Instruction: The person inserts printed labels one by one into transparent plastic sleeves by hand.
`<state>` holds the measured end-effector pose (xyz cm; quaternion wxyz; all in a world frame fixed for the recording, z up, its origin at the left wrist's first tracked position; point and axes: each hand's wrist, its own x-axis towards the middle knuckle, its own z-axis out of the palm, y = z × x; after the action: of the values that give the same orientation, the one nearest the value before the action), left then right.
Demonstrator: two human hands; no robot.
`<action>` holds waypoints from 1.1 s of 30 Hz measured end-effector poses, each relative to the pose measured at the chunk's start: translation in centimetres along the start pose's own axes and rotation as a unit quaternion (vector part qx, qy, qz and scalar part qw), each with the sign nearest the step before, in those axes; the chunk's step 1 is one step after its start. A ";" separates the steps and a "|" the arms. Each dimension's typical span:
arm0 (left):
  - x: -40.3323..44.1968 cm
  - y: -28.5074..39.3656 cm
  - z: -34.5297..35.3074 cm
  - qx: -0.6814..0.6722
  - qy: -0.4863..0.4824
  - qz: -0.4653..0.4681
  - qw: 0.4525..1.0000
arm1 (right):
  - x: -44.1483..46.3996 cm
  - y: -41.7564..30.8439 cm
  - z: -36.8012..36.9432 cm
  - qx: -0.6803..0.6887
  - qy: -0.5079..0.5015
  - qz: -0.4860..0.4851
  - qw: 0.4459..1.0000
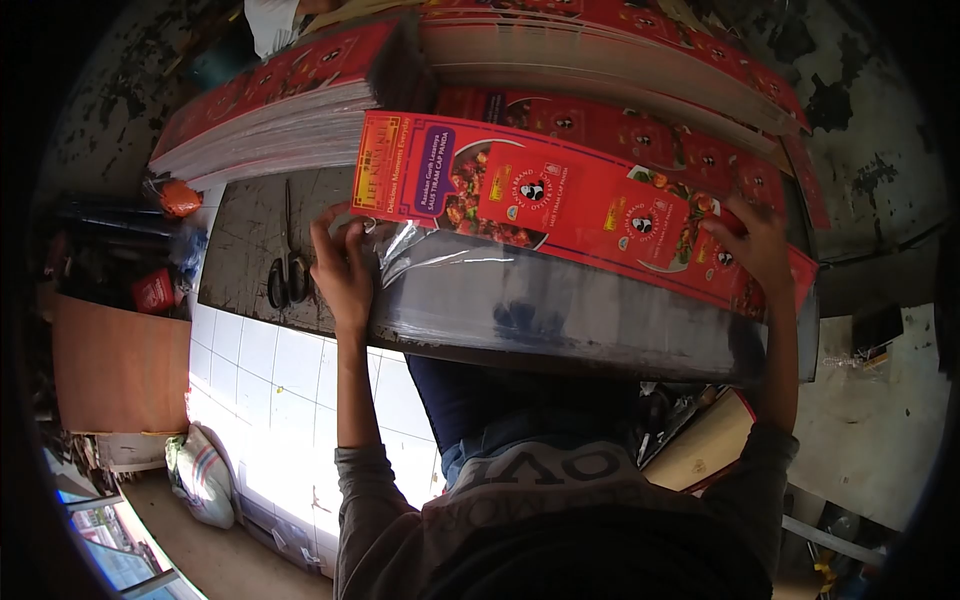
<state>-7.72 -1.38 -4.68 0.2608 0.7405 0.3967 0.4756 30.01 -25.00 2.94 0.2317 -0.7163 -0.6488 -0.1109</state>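
Note:
A long red printed cardboard strip [590, 215] with panda logos and food pictures lies slantwise before me. My right hand [757, 248] grips it near its right end, thumb on the printed face. My left hand [343, 268] has its fingers curled together at the strip's lower left corner, beside crinkled clear plastic film [425, 262]; whether it also pinches the film is hard to make out. Beneath the strip, a glossy plastic-covered surface [470, 315] stretches along the table's front edge. Black-handled scissors [288, 281] rest on the table left of my left hand.
Tall stacks of similar red strips stand at the back left [290, 115] and along the back [610, 65]. The worn dark table [235, 260] ends just in front of my body. A brown board [120, 365] and a white sack [203, 478] are at the lower left.

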 end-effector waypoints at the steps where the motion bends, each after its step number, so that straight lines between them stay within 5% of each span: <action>1: -0.2 0.0 0.2 0.019 0.026 0.019 0.999 | 0.0 0.0 0.0 -0.006 0.004 -0.006 1.000; 9: 0.5 -0.9 -0.1 -0.116 0.009 0.009 0.993 | 0.1 0.3 0.3 -0.003 0.036 -0.043 0.998; 14: 0.5 -1.1 -0.3 -0.174 -0.040 -0.089 0.980 | -0.2 -0.1 -0.4 -0.025 0.043 -0.037 0.998; 17: 0.2 -0.1 0.1 -0.023 0.018 -0.025 0.999 | -0.2 -0.7 -0.6 -0.057 0.061 -0.048 0.995; 24: 0.0 -0.5 0.0 0.004 0.049 0.018 0.999 | -0.6 0.1 -0.1 -0.073 0.056 -0.046 0.995; 27: 0.2 -0.6 -0.4 -0.103 0.013 -0.023 0.994 | -0.6 0.2 0.0 -0.031 0.052 -0.039 0.997; 29: 0.3 -0.3 -1.0 -0.230 -0.052 -0.136 0.962 | -0.4 0.1 0.0 -0.004 0.046 -0.034 0.998; 33: 0.5 -1.4 -0.8 -0.345 -0.059 -0.160 0.923 | -0.3 0.1 -0.1 0.022 0.007 -0.034 0.999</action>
<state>-8.74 -0.17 -5.14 0.5952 0.5586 0.3052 0.4906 30.04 -25.28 2.86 0.2481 -0.6881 -0.6731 -0.1094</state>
